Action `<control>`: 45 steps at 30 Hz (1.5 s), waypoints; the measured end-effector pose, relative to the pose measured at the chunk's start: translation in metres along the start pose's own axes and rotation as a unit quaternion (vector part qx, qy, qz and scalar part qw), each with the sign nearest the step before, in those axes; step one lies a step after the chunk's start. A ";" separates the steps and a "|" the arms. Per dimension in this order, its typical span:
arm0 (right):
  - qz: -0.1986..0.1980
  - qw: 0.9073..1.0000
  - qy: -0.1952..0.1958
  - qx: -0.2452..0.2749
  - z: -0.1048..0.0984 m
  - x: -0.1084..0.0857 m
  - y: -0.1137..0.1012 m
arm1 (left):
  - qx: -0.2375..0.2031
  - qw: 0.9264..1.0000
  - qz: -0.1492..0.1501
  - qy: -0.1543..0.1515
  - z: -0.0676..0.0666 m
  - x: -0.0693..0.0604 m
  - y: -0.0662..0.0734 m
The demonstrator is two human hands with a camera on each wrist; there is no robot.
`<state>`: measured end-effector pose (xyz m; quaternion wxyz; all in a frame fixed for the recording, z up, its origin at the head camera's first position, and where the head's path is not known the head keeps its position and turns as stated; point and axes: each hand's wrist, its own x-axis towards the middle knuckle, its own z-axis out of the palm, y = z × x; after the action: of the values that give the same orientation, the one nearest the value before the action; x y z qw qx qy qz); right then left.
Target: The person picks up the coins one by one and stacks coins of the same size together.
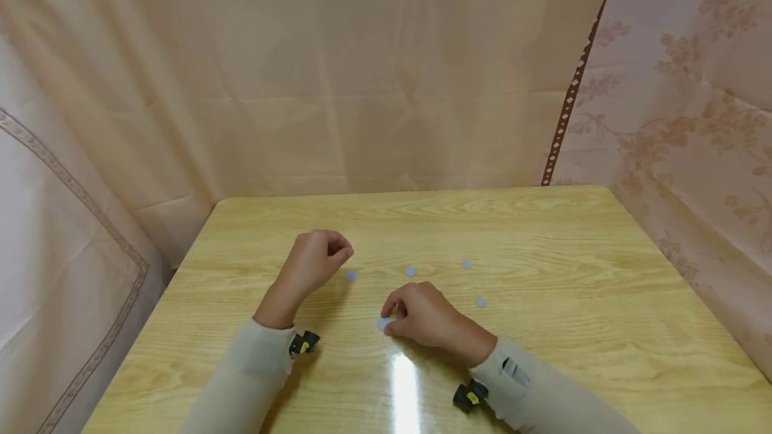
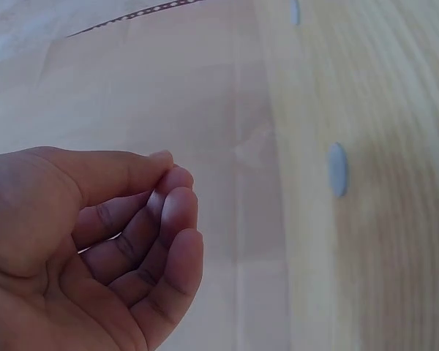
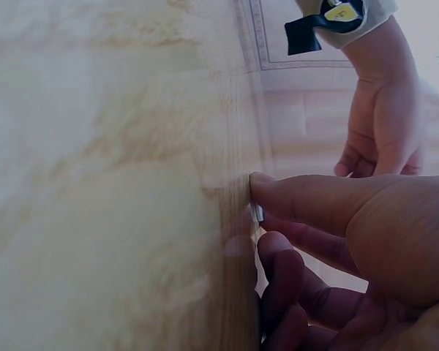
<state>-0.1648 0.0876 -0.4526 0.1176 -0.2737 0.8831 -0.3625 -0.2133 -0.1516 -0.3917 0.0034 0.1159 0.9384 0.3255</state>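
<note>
My right hand (image 1: 425, 317) (image 3: 395, 241) is down at the table surface, thumb and fingertips pinching the edges of a small pale round disc (image 1: 382, 322) (image 3: 260, 213) that lies flat. Above the table to the left, my left hand (image 1: 310, 263) (image 2: 117, 234) has curled fingers, the thumb tip meeting the index fingertip, and nothing visible between them. Just right of and below it in the head view lies another disc (image 1: 351, 276) (image 2: 339, 170). Further discs rest beyond my right hand: one (image 1: 410, 272) near the middle, one (image 1: 466, 264) farther right and one (image 1: 480, 302) nearer.
The light wooden table (image 1: 543, 240) fills the lower view, with a bright reflection near its front. A beige curtain (image 1: 362, 72) hangs behind it, a flowered cloth (image 1: 693, 119) at the right and a pale bordered cloth (image 1: 48, 233) at the left.
</note>
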 end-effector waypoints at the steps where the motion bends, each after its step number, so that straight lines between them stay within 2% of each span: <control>1: -0.001 1.000 -0.001 0.001 0.000 0.000 0.000 | 0.003 1.000 0.002 -0.001 0.002 0.001 -0.002; 12: -0.008 1.000 0.005 0.002 0.001 0.001 0.000 | 0.012 1.000 -0.013 -0.007 0.012 0.005 -0.010; 39: -0.004 1.000 0.002 0.005 0.000 0.000 0.000 | 0.027 0.997 -0.053 -0.047 0.026 0.011 -0.024; 45: -0.007 1.000 0.003 0.004 0.000 0.000 0.000 | 0.011 0.996 -0.064 -0.061 0.028 0.009 -0.024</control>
<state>-0.1644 0.0874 -0.4529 0.1134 -0.2781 0.8802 -0.3674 -0.2250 -0.1509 -0.4281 0.0804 0.0749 0.9453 0.3071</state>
